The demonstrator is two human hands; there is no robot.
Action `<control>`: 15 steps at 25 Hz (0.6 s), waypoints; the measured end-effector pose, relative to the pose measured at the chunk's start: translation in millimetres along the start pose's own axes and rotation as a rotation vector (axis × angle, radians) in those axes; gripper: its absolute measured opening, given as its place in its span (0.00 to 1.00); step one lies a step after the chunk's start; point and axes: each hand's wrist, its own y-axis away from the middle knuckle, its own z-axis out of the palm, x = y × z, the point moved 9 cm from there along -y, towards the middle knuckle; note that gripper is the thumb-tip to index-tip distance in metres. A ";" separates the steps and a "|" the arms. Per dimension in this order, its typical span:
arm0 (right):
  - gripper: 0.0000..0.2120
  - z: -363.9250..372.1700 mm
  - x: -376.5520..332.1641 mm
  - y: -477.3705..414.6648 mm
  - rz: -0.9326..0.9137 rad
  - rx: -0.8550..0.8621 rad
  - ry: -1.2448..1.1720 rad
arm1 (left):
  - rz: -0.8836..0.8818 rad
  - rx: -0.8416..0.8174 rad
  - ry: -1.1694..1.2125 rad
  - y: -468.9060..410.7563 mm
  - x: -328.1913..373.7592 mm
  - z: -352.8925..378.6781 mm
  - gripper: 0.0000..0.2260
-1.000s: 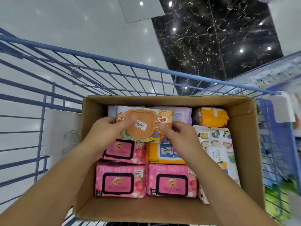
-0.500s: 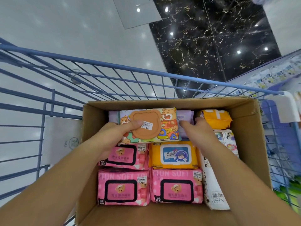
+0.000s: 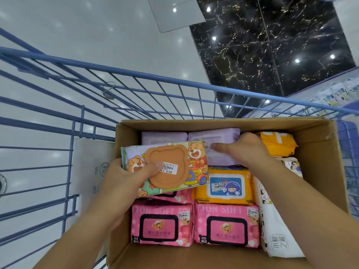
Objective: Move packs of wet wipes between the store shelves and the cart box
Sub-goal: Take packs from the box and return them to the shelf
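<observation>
Head view: left grip [image 3: 124, 179] clamps the bear pack [image 3: 174, 164], held above the box [image 3: 320, 171]. Right grip [image 3: 246, 150] curls over the purple pack [image 3: 211, 135] just beyond. Unloading, I'd say. Next: lift both clear.

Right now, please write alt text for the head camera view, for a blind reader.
The left hand holds a bear-print wipes pack over a cardboard box in a blue cart, while the right hand rests on a purple pack. Pink packs and orange packs lie inside.

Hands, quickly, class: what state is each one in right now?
Left hand: holds the bear pack.
Right hand: on the purple pack; grip cannot be told.
</observation>
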 end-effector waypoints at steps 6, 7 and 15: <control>0.34 13.8 11.1 19.5 -0.039 -0.001 -0.463 | -0.003 0.019 0.033 18.9 -2.2 -7.2 0.15; 0.29 6.2 12.4 30.4 -0.051 0.026 -0.508 | -0.010 0.015 0.055 24.6 -0.6 -10.1 0.14; 0.19 -80.6 32.6 188.1 -0.064 -0.001 -0.928 | 0.052 -0.061 0.081 118.4 68.5 -38.8 0.25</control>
